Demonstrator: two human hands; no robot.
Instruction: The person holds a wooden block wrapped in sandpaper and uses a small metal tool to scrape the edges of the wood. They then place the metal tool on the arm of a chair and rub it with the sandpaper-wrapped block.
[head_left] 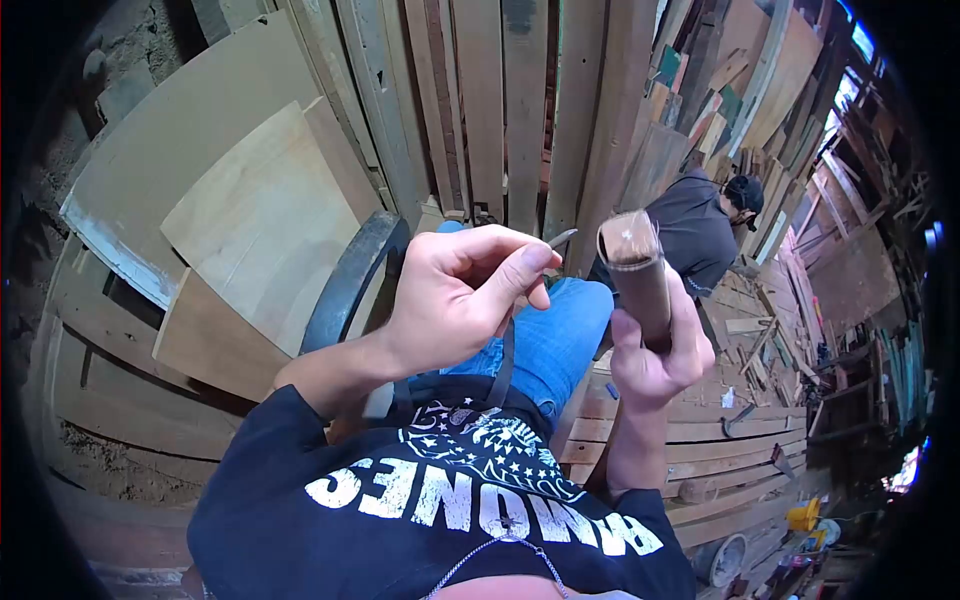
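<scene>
My left hand (pixel 475 290) is closed in a pinch, thumb against the curled fingers. From between thumb and fingertip sticks the tip of a thin greyish piece (pixel 564 238); the rest of it is hidden. To the right my right hand (pixel 660 345) is wrapped round a brown block-like piece (pixel 638 282), held upright with its worn, paler end facing up. A small gap separates the thin piece from the brown piece. Both hands are above my legs in blue jeans (pixel 560 335).
A person (pixel 680 225) in a dark shirt and cap is close beyond my right hand. Long planks (pixel 520 120) stand ahead. Plywood sheets (pixel 265 220) and a dark curved piece (pixel 355 275) are at the left. Wood scraps (pixel 755 325) and slats (pixel 740 450) are at the right.
</scene>
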